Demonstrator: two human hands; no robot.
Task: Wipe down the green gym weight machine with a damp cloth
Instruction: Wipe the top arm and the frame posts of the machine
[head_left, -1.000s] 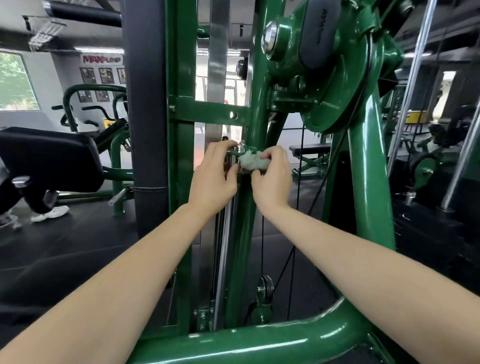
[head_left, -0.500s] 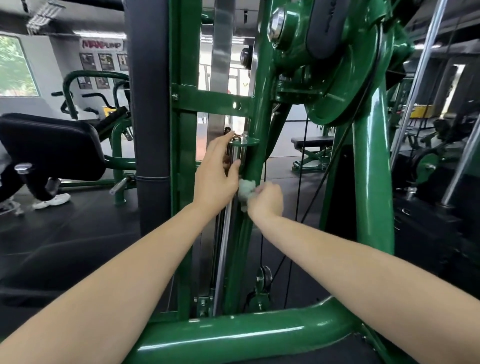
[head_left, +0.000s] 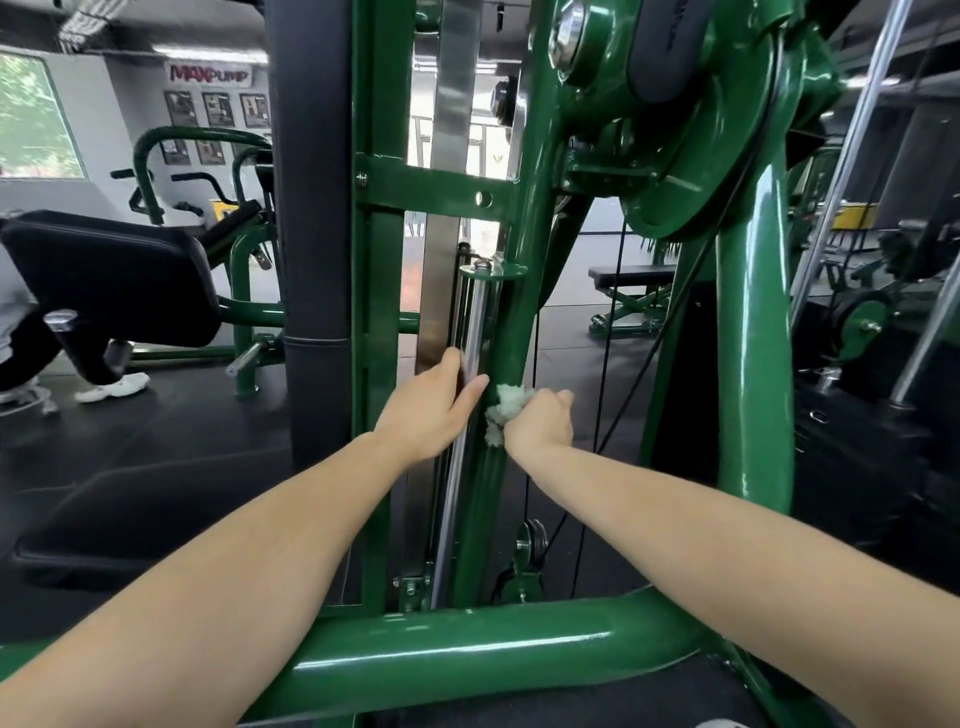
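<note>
As the right hand (head_left: 537, 423), clenched around the damp cloth (head_left: 506, 410), has slid down from the small top bracket (head_left: 493, 270) along the green upright (head_left: 511, 332), that stretch looks wiped; the left hand (head_left: 428, 408) still grasps the chrome guide rod (head_left: 475, 327).

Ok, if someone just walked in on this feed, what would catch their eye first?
Probably the glossy green steel frame of the weight machine filling the middle and right of the view. Next, at centre, the right hand pressing a crumpled pale cloth against a slanted green post, while the left hand grips the shiny chrome guide rod just beside it.
</note>
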